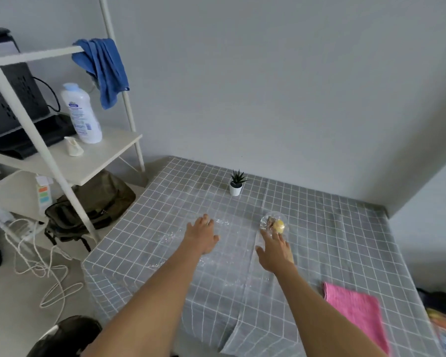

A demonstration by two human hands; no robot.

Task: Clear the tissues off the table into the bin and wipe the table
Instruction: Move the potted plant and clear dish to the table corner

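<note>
**Step in hand (judged):** clearing the table [345, 240]. No plain tissue shows on the grey checked cover. The only loose litter in reach is a clear dish [273, 224] holding a yellow lump and brownish scraps; whether those scraps are tissue cannot be told. A wet, glistening patch [191, 234] lies under and just beyond the left fingertips.

**How to do it well (advice):**
- Lift the dish level, thumb under the rim, so the contents stay in.
- Keep the left palm pressing the cover flat; the plastic film looks slippery and may ruck.
- Carry litter to the bin [65, 336], the dark round thing at the lower left edge, if that is indeed the bin; it is only partly in view.
- Wipe afterwards with the pink cloth [355, 311], working from the small potted plant [236, 182] toward the near edge.

**Left hand [202, 234]:** arm stretched forward, palm down, fingers straight and slightly spread, resting on or just above the cover; it holds nothing.

**Right hand [274, 249]:** arm stretched forward, palm down, fingers extended, thumb out to the inner side. Fingertips reach the near rim of the dish, touching or all but touching; no grip is closed yet.

**Relative places:** dish directly ahead of the right fingertips; plant well beyond both hands; pink cloth behind the right wrist, to its outer side.
</note>
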